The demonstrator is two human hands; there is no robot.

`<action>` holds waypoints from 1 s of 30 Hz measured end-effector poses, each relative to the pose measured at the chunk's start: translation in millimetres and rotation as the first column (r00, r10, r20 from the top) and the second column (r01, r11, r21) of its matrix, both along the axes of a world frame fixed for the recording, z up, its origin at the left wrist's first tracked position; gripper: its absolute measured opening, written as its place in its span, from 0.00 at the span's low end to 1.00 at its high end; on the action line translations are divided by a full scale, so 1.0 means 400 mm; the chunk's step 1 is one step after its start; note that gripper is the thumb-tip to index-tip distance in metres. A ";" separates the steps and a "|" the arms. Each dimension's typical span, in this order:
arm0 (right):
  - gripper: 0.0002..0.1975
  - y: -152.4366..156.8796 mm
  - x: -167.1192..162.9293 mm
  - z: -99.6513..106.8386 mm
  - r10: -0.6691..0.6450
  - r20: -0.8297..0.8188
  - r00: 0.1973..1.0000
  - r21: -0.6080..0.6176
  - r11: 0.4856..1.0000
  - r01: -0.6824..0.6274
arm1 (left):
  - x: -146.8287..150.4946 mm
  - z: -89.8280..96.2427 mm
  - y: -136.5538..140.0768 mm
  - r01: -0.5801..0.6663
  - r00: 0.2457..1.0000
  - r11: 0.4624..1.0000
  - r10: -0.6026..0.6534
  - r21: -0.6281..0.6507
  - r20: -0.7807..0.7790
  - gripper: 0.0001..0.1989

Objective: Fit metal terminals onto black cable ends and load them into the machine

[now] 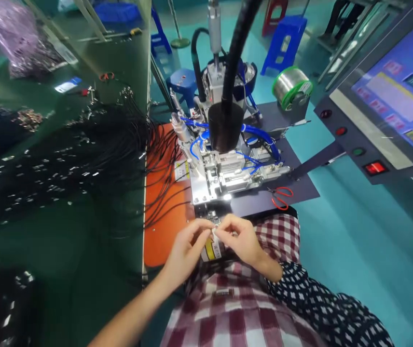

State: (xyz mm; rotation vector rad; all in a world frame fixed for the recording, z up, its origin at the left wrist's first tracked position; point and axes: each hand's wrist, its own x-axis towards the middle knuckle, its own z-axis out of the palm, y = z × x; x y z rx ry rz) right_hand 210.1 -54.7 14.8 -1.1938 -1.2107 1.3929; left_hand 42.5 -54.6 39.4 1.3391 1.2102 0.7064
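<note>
My left hand (188, 243) and my right hand (241, 238) meet at the front edge of a metal machine (233, 168), their fingertips nearly touching. Both are closed in a pinch around something small and pale, too small to name. Just below the fingertips is a label with a yellow band (210, 249). Black cables (161, 166) lie across the orange board (159, 246) to the left of the machine. A black hose (232, 58) comes down over the machine to a dark nozzle (225, 126).
Red-handled scissors (282, 197) lie right of the machine, and a green-rimmed spool of wire (292, 86) stands behind it. A control panel with a screen (398, 91) juts in at the right. Cables with metal ends (47, 159) cover much of the left table. Blue stools (284, 43) stand behind.
</note>
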 end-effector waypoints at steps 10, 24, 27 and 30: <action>0.11 -0.019 -0.013 0.009 -0.037 0.079 0.996 0.125 0.992 0.027 | 0.023 0.009 0.006 -0.147 0.971 0.967 0.181 -0.207 0.157 0.09; 0.09 -0.015 -0.026 -0.016 -0.029 0.141 0.990 0.071 0.997 0.019 | 0.008 -0.030 0.008 -0.198 0.938 0.912 0.282 -0.360 0.199 0.09; 0.07 -0.007 -0.013 -0.015 0.033 0.156 0.987 0.069 0.997 -0.044 | 0.006 -0.027 0.005 -0.213 0.934 0.903 0.300 -0.373 0.192 0.10; 0.05 0.004 0.002 -0.007 0.048 0.134 0.990 0.048 0.997 -0.054 | 0.006 -0.024 0.003 -0.216 0.929 0.892 0.313 -0.396 0.197 0.10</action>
